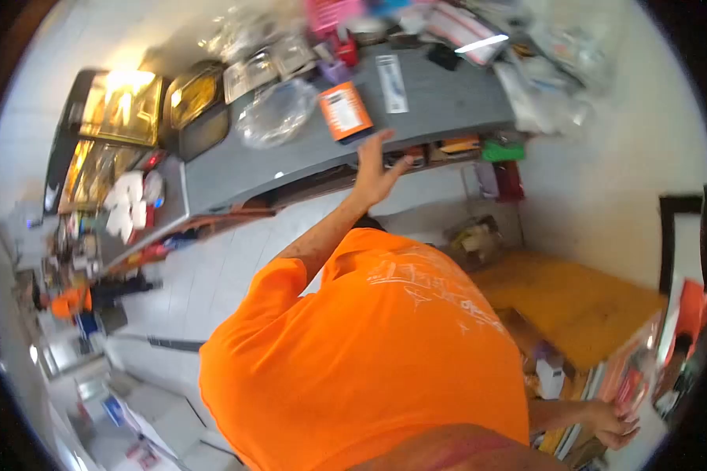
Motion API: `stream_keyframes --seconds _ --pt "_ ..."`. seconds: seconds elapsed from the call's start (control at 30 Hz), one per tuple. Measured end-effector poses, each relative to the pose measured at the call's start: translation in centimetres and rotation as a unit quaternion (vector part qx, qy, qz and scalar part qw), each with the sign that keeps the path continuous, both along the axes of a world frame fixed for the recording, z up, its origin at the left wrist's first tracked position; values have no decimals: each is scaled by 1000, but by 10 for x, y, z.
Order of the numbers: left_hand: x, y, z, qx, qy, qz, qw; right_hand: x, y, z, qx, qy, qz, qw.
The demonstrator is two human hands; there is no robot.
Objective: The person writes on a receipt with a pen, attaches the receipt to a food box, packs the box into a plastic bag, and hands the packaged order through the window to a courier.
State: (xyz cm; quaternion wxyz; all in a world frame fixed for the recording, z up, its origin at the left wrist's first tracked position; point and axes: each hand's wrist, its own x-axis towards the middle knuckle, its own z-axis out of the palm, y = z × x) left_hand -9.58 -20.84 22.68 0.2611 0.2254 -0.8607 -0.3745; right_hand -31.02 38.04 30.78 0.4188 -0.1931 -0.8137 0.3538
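Note:
My left hand [378, 170] is open at the front edge of the grey counter, fingers spread. Just beyond its fingertips lies an orange box with a white label [345, 112]. A narrow white and blue packet [392, 84] lies behind the fingers, further back on the counter. Low on the right, my right hand [611, 425] is closed, with its fingers curled at the lower end of a clear plastic packet with red in it [633, 383]. That packet is beside the wooden shelf unit, and its contents are blurred.
The grey counter [448, 98] holds a clear plastic bag [276, 115] and foil trays [263, 69]. Gold trays [122, 106] stand at the left. A wooden tabletop [573, 306] is at the right. In the left background, a person in an orange shirt [71, 302] is visible.

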Motion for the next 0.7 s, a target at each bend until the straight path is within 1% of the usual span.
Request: stream_keyframes --seconds 0.03,0.07,0.1,0.13,0.17,0.23,0.27,0.3,0.33,0.37,0.4,0.43,0.47,0.5,0.53,0.57,0.6,0.63,0.67,0.7 --pt "19 -23 -3 -27 0 67 997 -3 -49 2 20 15 42 999" --pt "43 -52 -10 -51 7 127 991 -5 -105 4 24 18 109 994" --pt "65 -80 -15 -40 39 168 984 -5 -168 4 15 3 195 981" --pt "86 -106 -17 -59 15 212 975 -1 -230 1 -3 -18 279 960" --pt "105 -127 -20 -57 14 215 975 9 -304 -3 -24 -77 382 921" --pt "128 -184 -19 128 19 216 968 42 -452 -6 -3 -172 547 819" --pt "131 -214 -23 126 24 213 969 62 -517 -12 72 -153 610 774" --pt "133 -241 -34 7 -79 227 971 75 -573 -39 120 -90 672 725" --pt "133 -257 -45 -109 -180 236 949 90 -625 -60 137 -153 681 703" --pt "129 -270 -48 -101 -175 233 951 88 -673 -112 187 -124 699 679" --pt "124 -284 -45 -159 -151 377 900 109 -707 -131 255 -208 626 707" --pt "121 -299 -46 -212 -126 511 823 128 -735 -140 316 -288 543 723" --pt "122 -314 -62 -204 -125 512 825 135 -746 -143 323 -287 540 722" --pt "127 -326 -89 -72 -164 516 838 143 -753 -147 326 -350 520 708" --pt "140 -336 -108 -2 -183 514 838 151 -760 -151 326 -412 498 690" --pt "153 -346 -125 66 -205 511 832 147 -757 -161 331 -416 498 685" --pt "173 -350 -134 143 -132 397 897 131 -744 -172 260 -409 562 670" --pt "187 -355 -138 213 -50 273 937 123 -744 -177 185 -396 623 649" --pt "196 -350 -134 218 -49 278 934 132 -745 -160 192 -396 624 645" --pt "207 -343 -121 297 -27 248 922 146 -743 -125 304 -364 550 688"
